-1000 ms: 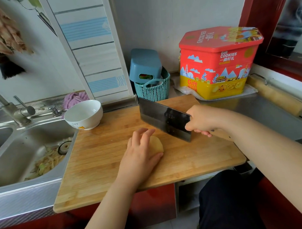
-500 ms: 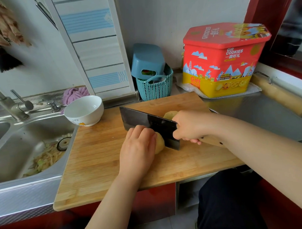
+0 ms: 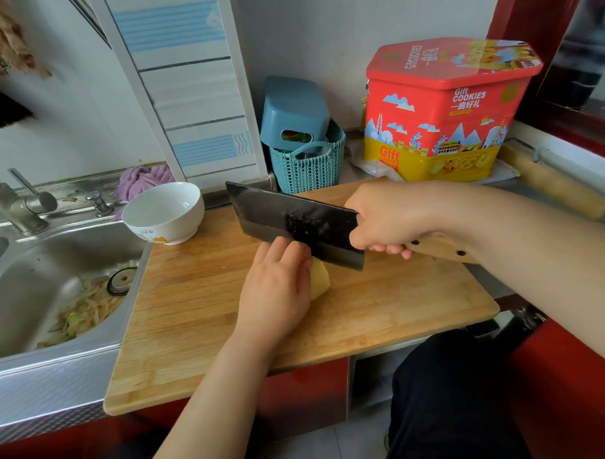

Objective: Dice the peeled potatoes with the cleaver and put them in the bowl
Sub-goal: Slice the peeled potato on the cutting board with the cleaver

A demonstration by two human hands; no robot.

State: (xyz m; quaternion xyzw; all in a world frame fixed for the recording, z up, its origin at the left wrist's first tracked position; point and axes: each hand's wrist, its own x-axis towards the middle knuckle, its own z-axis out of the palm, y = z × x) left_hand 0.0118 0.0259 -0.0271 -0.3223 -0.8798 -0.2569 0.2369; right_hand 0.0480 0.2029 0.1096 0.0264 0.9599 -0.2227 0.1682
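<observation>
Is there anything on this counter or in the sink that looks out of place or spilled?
Yes, in the sink: a heap of pale peelings lies around the drain instead of in a bin. On the cutting board nothing looks odd: the left hand holds the potato, the right hand grips the cleaver, and the bowl stands upright.

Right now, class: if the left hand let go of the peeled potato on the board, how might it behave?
The peeled potato looks rounded, so it would probably rock or roll on the cutting board. Its bare peeled surface is likely slippery. It seems firm, since the left hand presses it without denting it.
</observation>
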